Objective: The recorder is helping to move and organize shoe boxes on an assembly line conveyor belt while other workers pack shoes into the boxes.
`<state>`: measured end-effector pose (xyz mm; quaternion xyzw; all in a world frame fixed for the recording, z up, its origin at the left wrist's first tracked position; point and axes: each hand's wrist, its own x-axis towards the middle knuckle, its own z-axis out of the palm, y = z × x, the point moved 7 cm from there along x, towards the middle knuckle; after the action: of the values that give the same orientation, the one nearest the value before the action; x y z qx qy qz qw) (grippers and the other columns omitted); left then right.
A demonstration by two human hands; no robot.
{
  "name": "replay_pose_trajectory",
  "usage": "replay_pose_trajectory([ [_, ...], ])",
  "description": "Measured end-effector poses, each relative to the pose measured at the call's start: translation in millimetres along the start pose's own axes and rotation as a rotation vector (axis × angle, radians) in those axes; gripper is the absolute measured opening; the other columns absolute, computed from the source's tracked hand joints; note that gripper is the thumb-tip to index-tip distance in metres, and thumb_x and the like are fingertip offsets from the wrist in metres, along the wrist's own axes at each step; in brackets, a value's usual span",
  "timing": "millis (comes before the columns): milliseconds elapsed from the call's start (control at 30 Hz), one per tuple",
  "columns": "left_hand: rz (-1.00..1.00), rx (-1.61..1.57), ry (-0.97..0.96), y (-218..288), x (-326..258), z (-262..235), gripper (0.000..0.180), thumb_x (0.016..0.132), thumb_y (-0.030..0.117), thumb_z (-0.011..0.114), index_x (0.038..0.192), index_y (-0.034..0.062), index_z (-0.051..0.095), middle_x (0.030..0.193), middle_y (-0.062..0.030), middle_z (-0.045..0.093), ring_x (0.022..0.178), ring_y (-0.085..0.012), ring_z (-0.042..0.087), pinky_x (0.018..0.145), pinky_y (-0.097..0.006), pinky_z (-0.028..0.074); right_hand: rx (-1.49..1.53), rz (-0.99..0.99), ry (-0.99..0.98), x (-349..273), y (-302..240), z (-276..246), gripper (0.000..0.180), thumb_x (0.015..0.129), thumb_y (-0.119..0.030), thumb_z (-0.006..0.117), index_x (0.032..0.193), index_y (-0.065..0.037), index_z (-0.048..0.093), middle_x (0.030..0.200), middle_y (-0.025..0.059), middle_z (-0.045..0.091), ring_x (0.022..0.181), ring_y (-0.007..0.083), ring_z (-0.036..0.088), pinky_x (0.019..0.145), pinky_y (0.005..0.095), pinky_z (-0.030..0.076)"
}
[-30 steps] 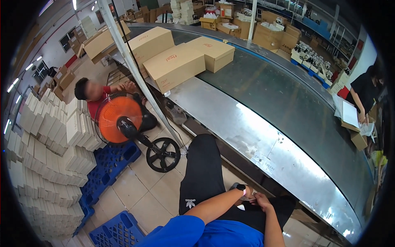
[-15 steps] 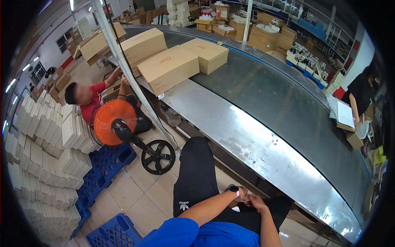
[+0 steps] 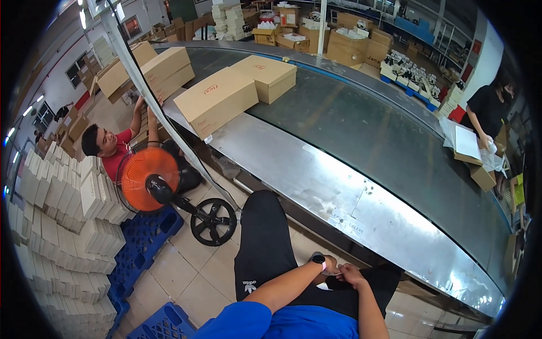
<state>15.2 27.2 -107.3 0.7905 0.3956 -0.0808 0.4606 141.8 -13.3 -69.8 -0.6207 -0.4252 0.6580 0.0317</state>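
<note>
My left hand (image 3: 329, 265), with a dark round watch (image 3: 319, 259) on its wrist, is over my lap. My right hand (image 3: 351, 274) meets it there, the fingertips of both closed together. Whatever they pinch, if anything, is too small to make out. Beneath them are my black trousers (image 3: 263, 237), and a small white patch (image 3: 323, 286) shows just below the hands. The metal edge of the conveyor table (image 3: 305, 172) runs beyond my knees, and neither hand touches it.
Cardboard boxes (image 3: 217, 100) sit on the conveyor's far left. A fan (image 3: 149, 179), a person in red (image 3: 116, 148), blue pallets (image 3: 144, 240) and stacked pale boxes (image 3: 68, 226) are to my left. Across the belt at right, a person in black (image 3: 488, 110) handles wrapping by an open box.
My view has shifted slightly. The person in red has a box farther from the two on the table, leaving a wider gap. My hands stay together over my lap.
</note>
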Motion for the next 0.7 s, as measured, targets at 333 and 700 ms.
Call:
replay_pose_trajectory([
  [333, -0.011, -0.003, -0.040, 2, 2, 2, 0.067, 0.096, 0.065, 0.067, 0.110, 0.0022, 0.085, 0.106, -0.0248, 0.083, 0.101, -0.0421, 0.080, 0.092, -0.051, 0.061, 0.029, -0.018, -0.074, -2, 9, 2, 0.029, 0.120, -0.033, 0.056, 0.120, -0.007, 0.068, 0.115, 0.0083, 0.078, 0.099, 0.0191, 0.077, 0.088, 0.0326, 0.063],
  [700, 0.115, 0.024, -0.295, -17, -7, 13, 0.050, 0.102, 0.063, 0.068, 0.129, 0.0229, 0.083, 0.124, -0.0123, 0.083, 0.113, -0.0313, 0.077, 0.100, -0.045, 0.058, -0.069, 0.031, -0.156, 14, 21, 27, 0.059, 0.115, -0.064, 0.052, 0.117, -0.010, 0.075, 0.107, 0.0007, 0.078, 0.092, 0.0124, 0.070, 0.079, 0.0307, 0.056],
])
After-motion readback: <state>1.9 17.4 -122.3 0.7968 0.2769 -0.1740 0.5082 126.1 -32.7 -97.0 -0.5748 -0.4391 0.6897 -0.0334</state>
